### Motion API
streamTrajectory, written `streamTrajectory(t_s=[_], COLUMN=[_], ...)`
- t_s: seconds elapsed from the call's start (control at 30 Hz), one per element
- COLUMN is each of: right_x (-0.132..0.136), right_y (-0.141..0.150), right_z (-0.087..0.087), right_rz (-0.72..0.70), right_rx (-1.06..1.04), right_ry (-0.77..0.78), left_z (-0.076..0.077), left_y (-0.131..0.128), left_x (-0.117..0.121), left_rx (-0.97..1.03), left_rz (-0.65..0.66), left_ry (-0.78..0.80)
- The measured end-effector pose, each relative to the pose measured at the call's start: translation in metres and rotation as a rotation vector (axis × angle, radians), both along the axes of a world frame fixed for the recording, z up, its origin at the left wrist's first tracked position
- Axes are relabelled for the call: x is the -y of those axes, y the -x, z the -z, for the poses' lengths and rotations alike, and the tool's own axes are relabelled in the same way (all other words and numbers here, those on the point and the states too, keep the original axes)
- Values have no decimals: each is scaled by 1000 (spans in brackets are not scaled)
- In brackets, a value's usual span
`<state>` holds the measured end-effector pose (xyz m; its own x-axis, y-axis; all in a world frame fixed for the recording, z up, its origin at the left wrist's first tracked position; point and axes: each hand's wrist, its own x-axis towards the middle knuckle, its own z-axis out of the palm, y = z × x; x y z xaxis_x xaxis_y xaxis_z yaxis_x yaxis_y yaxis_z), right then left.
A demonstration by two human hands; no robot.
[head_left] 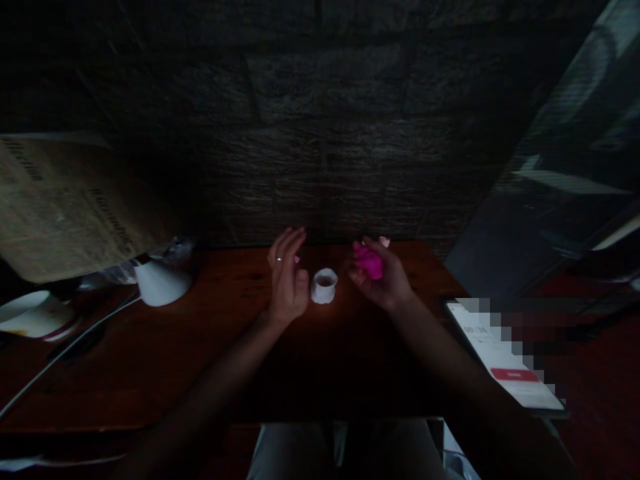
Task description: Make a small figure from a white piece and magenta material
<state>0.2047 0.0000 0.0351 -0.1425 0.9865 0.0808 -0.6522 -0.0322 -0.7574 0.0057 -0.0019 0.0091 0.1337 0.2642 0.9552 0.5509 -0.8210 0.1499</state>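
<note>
A small white cup-shaped piece [325, 288] with an uneven rim stands upright on the wooden table [225, 333], between my two hands. My left hand [289, 280], with a ring on one finger, is held just left of it, fingers stretched out and the thumb close to its side. A bit of pink [297, 259] shows behind those fingers, mostly hidden. In my right hand [387, 280] is a bright pink lump [370, 263], soft-looking, with the fingers curled round it. A pale pink piece [384, 242] lies just beyond that hand. Dim light hides fine detail.
A dark block wall [325, 147] rises behind the table. To the left are a lamp-like object with a printed shade [75, 207], a white cone-shaped base [163, 283], a paper cup [33, 313] and a white cable [75, 350]. A lit tablet or phone [500, 347] lies at right.
</note>
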Motion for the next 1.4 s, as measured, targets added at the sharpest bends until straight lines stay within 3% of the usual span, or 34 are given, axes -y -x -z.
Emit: streamTrajectory(t_s=[0.17, 0.53, 0.77, 1.07, 1.23, 1.4], right_x=[-2, 5, 2, 1, 4, 12], right_y=[-11, -3, 8, 6, 4, 4], right_z=[-3, -1, 5, 12, 3, -5], right_rz=[27, -14, 36, 37, -3, -57], right_rx=[116, 276, 119, 199, 205, 269], right_ry=[-35, -113, -13, -71, -15, -103], left_z=[11, 13, 12, 10, 10, 9], left_y=[8, -6, -14, -15, -17, -21], left_x=[-10, 3, 12, 16, 19, 23], left_rx=[76, 49, 22, 23, 1, -3], left_rz=[-44, 50, 138, 162, 169, 192], left_ry=[35, 123, 121, 121, 124, 117])
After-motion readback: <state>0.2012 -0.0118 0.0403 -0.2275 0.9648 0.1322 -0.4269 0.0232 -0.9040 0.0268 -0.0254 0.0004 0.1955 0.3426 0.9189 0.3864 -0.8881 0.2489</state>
